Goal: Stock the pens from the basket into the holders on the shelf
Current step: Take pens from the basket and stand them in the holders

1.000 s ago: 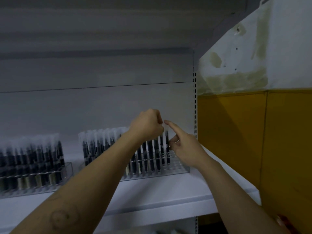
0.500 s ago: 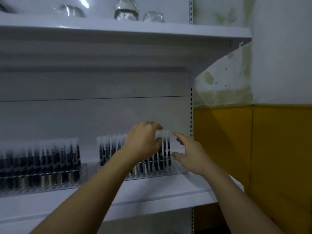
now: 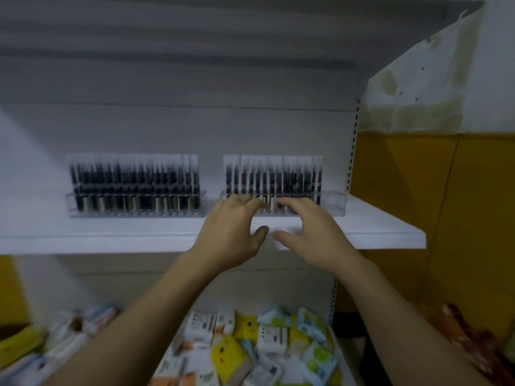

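pens (image 3: 273, 176) stand upright in tight rows, dark barrels under pale caps, packed into two clear holders side by side toward the back of the shelf (image 3: 376, 228). on my feed the left holder (image 3: 139, 213) looks filled from end to end. the right holder (image 3: 333, 203) sits toward the shelf's right edge, and its last stretch on that side shows only clear plastic. both hands are up at the front of the right holder. the left hand (image 3: 231, 232) has its fingers spread and loosely bent over the holder's left half, thumb hanging down near the shelf's front edge. the right hand (image 3: 315, 232) is just beside it in the same pose, fingers at the holder's middle, thumb pointing toward the other thumb. neither hand is wrapped round a pen or anything else that i can make out. the picture is smeared, so i cannot tell whether the fingertips press on the plastic or hover just off it. below the shelf's front edge, between the two forearms, a heap of small yellow, white and blue packets (image 3: 267, 341) lies on a lower level. a yellow panel (image 3: 446, 204) runs past the shelf's right end, under a stained white wall (image 3: 418, 93).
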Demonstrator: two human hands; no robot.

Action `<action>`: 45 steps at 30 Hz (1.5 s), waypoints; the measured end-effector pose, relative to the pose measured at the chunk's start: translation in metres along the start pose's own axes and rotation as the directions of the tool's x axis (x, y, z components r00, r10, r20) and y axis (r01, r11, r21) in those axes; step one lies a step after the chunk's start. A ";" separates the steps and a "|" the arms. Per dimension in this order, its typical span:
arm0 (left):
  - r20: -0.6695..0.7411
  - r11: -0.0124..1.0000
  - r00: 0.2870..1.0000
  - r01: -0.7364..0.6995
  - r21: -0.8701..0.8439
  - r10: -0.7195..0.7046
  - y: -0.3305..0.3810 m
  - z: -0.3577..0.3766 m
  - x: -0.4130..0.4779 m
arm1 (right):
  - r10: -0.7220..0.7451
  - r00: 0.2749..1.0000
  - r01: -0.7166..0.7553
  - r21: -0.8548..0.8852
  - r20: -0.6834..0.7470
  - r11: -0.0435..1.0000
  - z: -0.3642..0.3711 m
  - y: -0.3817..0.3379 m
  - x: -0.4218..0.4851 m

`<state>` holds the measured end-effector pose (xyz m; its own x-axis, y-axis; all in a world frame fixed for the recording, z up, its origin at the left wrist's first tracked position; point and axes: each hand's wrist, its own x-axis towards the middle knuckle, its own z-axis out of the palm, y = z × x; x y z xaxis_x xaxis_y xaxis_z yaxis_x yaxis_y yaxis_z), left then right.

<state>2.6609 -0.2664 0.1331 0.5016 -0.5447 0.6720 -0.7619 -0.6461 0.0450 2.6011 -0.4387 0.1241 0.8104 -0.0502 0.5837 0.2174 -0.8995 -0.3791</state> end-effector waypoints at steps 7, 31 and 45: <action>0.112 0.989 0.984 0.143 -0.033 -0.138 -0.032 0.013 -0.091 | -0.027 0.996 0.020 0.086 0.087 0.996 0.070 -0.020 -0.052; 0.743 0.730 0.463 0.681 0.050 -0.484 -0.092 0.195 -0.341 | 0.233 0.582 -0.319 -0.044 0.779 0.947 0.337 0.029 -0.232; 0.886 0.526 0.026 0.813 0.251 -0.463 -0.112 0.275 -0.448 | 0.323 0.225 -0.498 -0.176 0.919 0.849 0.415 0.051 -0.276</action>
<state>2.6341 -0.0970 -0.3759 0.7287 -0.1883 -0.6584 0.1100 -0.9168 0.3839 2.6149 -0.2906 -0.3542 0.7529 0.0975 -0.6509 -0.3145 -0.8154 -0.4860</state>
